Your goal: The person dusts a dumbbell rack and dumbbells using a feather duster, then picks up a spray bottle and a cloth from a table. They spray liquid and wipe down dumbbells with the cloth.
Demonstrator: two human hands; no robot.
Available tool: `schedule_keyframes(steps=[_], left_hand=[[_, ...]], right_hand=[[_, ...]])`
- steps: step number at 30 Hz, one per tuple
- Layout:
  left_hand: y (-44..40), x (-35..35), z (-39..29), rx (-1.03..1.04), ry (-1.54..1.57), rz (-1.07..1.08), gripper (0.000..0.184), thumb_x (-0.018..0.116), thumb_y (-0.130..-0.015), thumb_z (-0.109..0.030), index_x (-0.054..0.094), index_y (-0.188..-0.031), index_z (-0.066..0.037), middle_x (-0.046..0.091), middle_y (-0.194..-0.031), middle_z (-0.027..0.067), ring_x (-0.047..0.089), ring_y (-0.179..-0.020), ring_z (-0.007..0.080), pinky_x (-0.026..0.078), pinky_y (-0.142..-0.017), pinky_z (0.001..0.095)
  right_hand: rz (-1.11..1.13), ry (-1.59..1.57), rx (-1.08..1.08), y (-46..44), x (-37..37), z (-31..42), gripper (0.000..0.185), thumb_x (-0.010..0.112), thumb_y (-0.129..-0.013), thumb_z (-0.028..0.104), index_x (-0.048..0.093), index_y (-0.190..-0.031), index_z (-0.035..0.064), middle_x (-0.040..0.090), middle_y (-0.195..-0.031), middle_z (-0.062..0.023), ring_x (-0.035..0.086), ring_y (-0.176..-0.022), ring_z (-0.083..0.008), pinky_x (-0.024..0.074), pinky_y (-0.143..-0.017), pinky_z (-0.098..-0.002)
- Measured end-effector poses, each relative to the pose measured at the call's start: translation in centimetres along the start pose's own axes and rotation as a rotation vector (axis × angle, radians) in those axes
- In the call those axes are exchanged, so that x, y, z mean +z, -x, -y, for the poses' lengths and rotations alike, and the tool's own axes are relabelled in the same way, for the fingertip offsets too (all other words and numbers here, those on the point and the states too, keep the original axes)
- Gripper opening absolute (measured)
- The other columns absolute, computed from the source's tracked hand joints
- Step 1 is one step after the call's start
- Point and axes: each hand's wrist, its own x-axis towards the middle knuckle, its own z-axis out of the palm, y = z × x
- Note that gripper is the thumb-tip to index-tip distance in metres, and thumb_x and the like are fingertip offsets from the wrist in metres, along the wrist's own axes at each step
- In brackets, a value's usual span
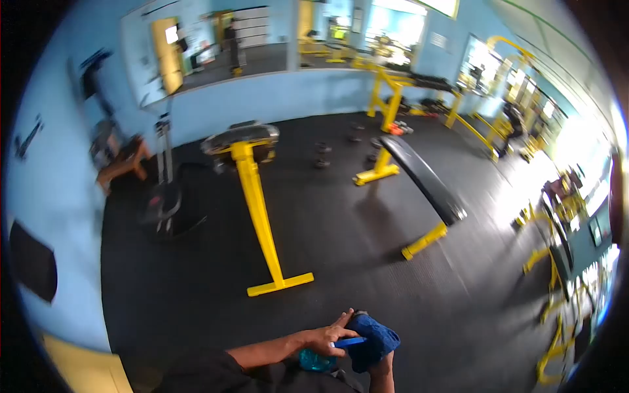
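Note:
Near the bottom centre, a dark blue cloth [375, 342] is bunched over my right hand [382, 365], whose fingers are mostly hidden beneath it. My left hand [327, 338] reaches in from the left and holds a bright blue object [349, 342], thin and flat-looking, against the cloth's left side. One or more fingers of that hand extend toward the top of the cloth. Just under my left hand is a translucent turquoise item [316, 359], perhaps a bottle, partly covered by the hand.
Ahead stand a yellow-framed machine [257, 209] and a black padded bench [422, 177] with yellow legs. Dumbbells [322, 156] lie on the dark floor [341, 242]. More yellow equipment lines the right side. A mirror [262, 52] spans the blue wall.

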Motion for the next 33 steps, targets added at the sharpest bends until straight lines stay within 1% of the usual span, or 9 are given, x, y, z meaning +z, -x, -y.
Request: schedule_keyframes(steps=[5,9,11,12,16,19,24,27,33], left_hand=[[6.7,1.9,-0.1,-0.036,0.343,-0.419,0.074,0.069,-0.076,-0.043,0.045,-0.137,-0.011,0.02,-0.148,0.0197,0.029,-0.134,0.0386,0.028,-0.11,0.0487],[13.1,5.0,0.8,-0.106,0.44,-0.873,0.069,0.068,-0.077,-0.044,0.047,-0.136,-0.015,0.033,-0.138,0.0192,0.035,-0.13,0.0374,0.033,-0.106,0.0491],[16.3,5.3,1.1,-0.239,0.432,-1.019,0.066,0.069,-0.078,-0.043,0.048,-0.135,-0.02,0.036,-0.133,0.0184,0.037,-0.127,0.0366,0.038,-0.101,0.0486],[17.3,6.0,2.4,-0.244,0.273,-1.156,0.061,0.068,-0.079,-0.036,0.05,-0.134,-0.015,0.044,-0.115,0.0156,0.049,-0.107,0.0305,0.044,-0.089,0.0385],[22.6,5.9,5.2,-0.198,0.259,-1.42,0.061,0.068,-0.079,-0.037,0.051,-0.132,-0.013,0.046,-0.111,0.0158,0.051,-0.101,0.0292,0.044,-0.082,0.0374],[28.1,4.2,7.9,-0.247,0.237,-1.42,0.06,0.068,-0.079,-0.038,0.052,-0.13,-0.01,0.046,-0.114,0.0165,0.051,-0.103,0.03,0.045,-0.086,0.0379],[35.4,-3.3,9.4,-0.442,-0.014,-1.249,0.06,0.069,-0.075,-0.031,0.053,-0.126,-0.002,0.045,-0.122,0.0185,0.05,-0.112,0.0333,0.044,-0.095,0.0393],[36.2,-8.2,11.2,-0.372,0.04,-1.142,0.06,0.07,-0.074,-0.027,0.053,-0.125,0.0,0.045,-0.124,0.0194,0.049,-0.115,0.0341,0.042,-0.098,0.0387],[28.0,-19.5,10.5,-0.159,0.136,-0.637,0.064,0.068,-0.078,-0.035,0.049,-0.131,-0.003,0.038,-0.136,0.0199,0.043,-0.123,0.0354,0.037,-0.103,0.0426]], right_hand=[[0.51,-0.957,0.477,-4.8,3.1,-1.1,0.054,0.064,-0.085,0.035,0.054,-0.122,-0.0019,0.059,-0.121,-0.0161,0.059,-0.108,-0.0288,0.0474,-0.095,-0.041],[0.797,-0.798,0.535,-6.9,9.1,-2.3,0.032,0.062,-0.086,0.017,0.059,-0.115,0.0027,0.063,-0.113,-0.0113,0.06,-0.105,-0.0242,0.0457,-0.094,-0.034],[0.937,-0.778,0.619,-7.8,13.2,-4.8,0.038,0.057,-0.09,0.026,0.057,-0.118,0.0013,0.062,-0.116,-0.0131,0.059,-0.107,-0.0263,0.0456,-0.095,-0.0362],[0.873,-1.221,1.072,-8.2,15.2,-4.8,0.045,0.051,-0.093,0.033,0.053,-0.122,-0.0011,0.057,-0.123,-0.0179,0.056,-0.112,-0.0281,0.0436,-0.098,-0.0393],[0.783,-1.107,1.229,-10.3,23.1,2.7,0.052,0.045,-0.094,0.037,0.048,-0.128,-0.0033,0.052,-0.129,-0.0213,0.053,-0.117,-0.0304,0.0412,-0.101,-0.0422],[0.805,-0.772,0.846,-10.3,30.4,4.8,0.063,0.053,-0.088,0.036,0.04,-0.134,-0.0041,0.052,-0.129,-0.0185,0.052,-0.117,-0.0314,0.0359,-0.106,-0.0416],[1.405,-0.073,0.2,-16.2,36.2,13.0,0.059,0.073,-0.077,0.025,0.052,-0.128,0.0043,0.046,-0.133,-0.0201,0.053,-0.114,-0.0284,0.0405,-0.101,-0.0374],[1.375,0.359,0.2,-17.7,36.8,13.2,0.054,0.075,-0.075,0.022,0.057,-0.124,0.0064,0.048,-0.128,-0.0222,0.053,-0.112,-0.0323,0.0429,-0.098,-0.0379],[1.074,0.344,-0.034,-22.7,29.4,7.8,0.07,0.076,-0.071,0.024,0.047,-0.132,0.0053,0.045,-0.132,-0.0192,0.048,-0.119,-0.0342,0.0402,-0.101,-0.0404]])
